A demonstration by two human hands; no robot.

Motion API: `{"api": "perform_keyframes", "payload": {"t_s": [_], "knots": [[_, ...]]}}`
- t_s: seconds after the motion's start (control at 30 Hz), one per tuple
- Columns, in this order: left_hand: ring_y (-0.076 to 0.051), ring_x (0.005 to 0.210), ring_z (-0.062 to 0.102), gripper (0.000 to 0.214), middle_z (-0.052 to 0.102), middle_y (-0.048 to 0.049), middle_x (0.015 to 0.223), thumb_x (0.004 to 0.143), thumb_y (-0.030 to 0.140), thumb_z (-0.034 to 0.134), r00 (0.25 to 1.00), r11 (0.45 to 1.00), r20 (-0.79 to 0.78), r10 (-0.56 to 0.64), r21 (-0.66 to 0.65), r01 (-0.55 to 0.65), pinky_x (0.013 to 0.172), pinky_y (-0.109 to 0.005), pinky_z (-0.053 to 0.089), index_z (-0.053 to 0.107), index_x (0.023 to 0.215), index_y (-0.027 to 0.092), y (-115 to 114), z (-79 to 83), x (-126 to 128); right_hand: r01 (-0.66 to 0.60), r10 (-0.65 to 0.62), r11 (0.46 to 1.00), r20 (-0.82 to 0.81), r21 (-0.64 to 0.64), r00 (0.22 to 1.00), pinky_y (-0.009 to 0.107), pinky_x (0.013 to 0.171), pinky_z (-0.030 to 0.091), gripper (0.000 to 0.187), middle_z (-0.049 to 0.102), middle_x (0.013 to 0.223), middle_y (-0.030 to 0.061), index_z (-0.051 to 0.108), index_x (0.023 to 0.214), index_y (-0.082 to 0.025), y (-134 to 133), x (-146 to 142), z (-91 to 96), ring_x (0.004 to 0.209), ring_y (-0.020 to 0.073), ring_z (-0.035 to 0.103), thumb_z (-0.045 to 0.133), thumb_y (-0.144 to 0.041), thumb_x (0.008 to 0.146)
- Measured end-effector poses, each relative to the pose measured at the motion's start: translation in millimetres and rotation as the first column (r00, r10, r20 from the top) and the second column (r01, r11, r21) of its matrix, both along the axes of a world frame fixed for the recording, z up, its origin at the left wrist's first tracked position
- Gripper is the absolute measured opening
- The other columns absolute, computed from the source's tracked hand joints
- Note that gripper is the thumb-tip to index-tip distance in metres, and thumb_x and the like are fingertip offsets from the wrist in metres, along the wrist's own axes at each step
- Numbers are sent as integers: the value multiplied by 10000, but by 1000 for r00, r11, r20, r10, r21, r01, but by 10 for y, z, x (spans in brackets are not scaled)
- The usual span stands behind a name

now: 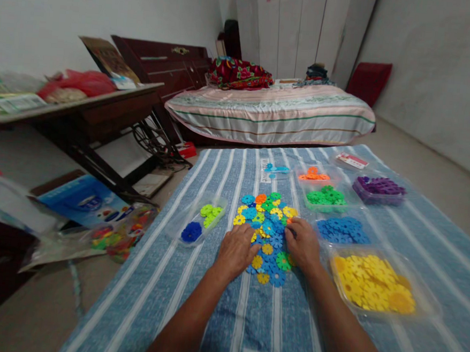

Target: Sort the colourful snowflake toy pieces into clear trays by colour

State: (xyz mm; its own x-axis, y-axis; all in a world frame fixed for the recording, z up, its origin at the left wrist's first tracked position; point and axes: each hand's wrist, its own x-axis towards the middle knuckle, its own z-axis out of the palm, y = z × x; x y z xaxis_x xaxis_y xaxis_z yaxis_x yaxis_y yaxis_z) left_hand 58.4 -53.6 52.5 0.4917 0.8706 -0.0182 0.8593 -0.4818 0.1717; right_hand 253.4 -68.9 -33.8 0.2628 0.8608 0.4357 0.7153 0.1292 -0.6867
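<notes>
A pile of flower-shaped plastic discs (269, 259) in blue, yellow, green and orange lies on the striped cloth. My left hand (236, 248) rests on the pile's left side, its fingers stretched out over the discs. At the right side my right hand (303, 244) is curled inward at the pile, fingertips bent together. An orange disc shows by its index finger; what lies within the fingers is hidden. To the left a clear tray (178, 232) has dark blue discs (191, 232) and lime green discs (210, 215) in it.
Clear boxes on the right hold yellow discs (372, 282), blue discs (343, 229), green discs (326, 196), orange discs (314, 174) and purple discs (380, 187). Light blue pieces (276, 169) lie farther back, near a red-and-white card (352, 161). A bed (271, 114) stands beyond the table.
</notes>
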Motion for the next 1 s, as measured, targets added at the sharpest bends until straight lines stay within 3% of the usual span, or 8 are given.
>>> {"api": "perform_keyframes", "payload": {"t_s": [0.33, 0.7, 0.87, 1.0], "knots": [[-244, 943, 607, 195, 670, -101, 928, 908, 315, 508, 998, 996, 63, 26, 87, -31, 836, -372, 483, 630, 838, 181, -9, -77, -13, 4, -4, 1000, 3, -1, 1000, 415, 967, 447, 233, 662, 1088, 110, 724, 860, -202, 6, 12, -36, 1055, 244, 578, 501, -269, 853], [-212, 856, 577, 261, 625, -89, 839, 904, 158, 370, 990, 980, 78, 122, 149, -132, 807, -331, 464, 582, 756, 192, 91, -128, -61, 8, -8, 1000, 3, -13, 1000, 409, 968, 448, 253, 662, 1091, 118, 722, 859, -185, -1, -1, -8, 1053, 247, 577, 488, -281, 869], [-201, 809, 563, 257, 595, -71, 785, 891, 157, 365, 965, 966, 223, 139, 183, -181, 780, -322, 452, 535, 704, 205, 115, -54, -29, 16, -16, 1000, 4, 7, 1000, 405, 964, 451, 247, 666, 1078, 114, 719, 843, -196, -6, -19, 24, 1049, 242, 580, 484, -268, 869], [-154, 697, 543, 244, 562, -13, 689, 884, 208, 386, 905, 973, 382, 187, 58, -225, 679, -273, 424, 517, 678, 202, 142, 59, 107, 19, -19, 1000, 7, -5, 1000, 408, 972, 443, 231, 667, 1085, 110, 721, 847, -205, 10, -21, 28, 1056, 241, 579, 497, -258, 867]]}}
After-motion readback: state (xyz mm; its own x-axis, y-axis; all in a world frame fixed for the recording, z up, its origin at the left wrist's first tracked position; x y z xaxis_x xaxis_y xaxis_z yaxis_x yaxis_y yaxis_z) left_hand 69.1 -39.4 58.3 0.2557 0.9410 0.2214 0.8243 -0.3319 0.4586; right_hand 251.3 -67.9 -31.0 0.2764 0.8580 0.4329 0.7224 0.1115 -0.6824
